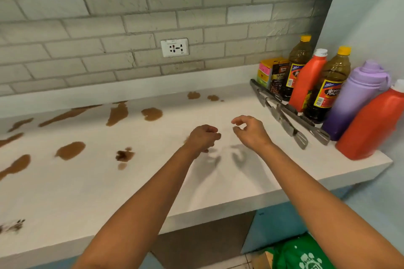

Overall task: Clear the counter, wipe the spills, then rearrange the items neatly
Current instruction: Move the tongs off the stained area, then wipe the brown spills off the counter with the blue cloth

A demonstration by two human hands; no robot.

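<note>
From the head camera, we look down on a white worktop (218, 181) set against a grey brick wall. Brown spills (70, 150) dot its left and middle parts, with more streaks (117, 113) near the back edge. The items stand crowded in the far right corner: two dark bottles with yellow caps (328, 85), two red bottles (369, 124), a purple flask (354, 98), small boxes (276, 76) and, lying just in front of them, metal tongs (284, 113).

Both arms reach out over the bare middle of the worktop. Our left hand (204, 137) is curled closed and seems to hold nothing, though its underside is hidden. Our right hand (251, 131) hovers beside it, fingers loosely bent, also empty.

We judge the clearing mostly done and the wiping not yet begun, since every spill is still wet and no cloth is in view. The next move calls for fetching a cloth, then wiping from the stains nearest our hands outward to the left.
</note>
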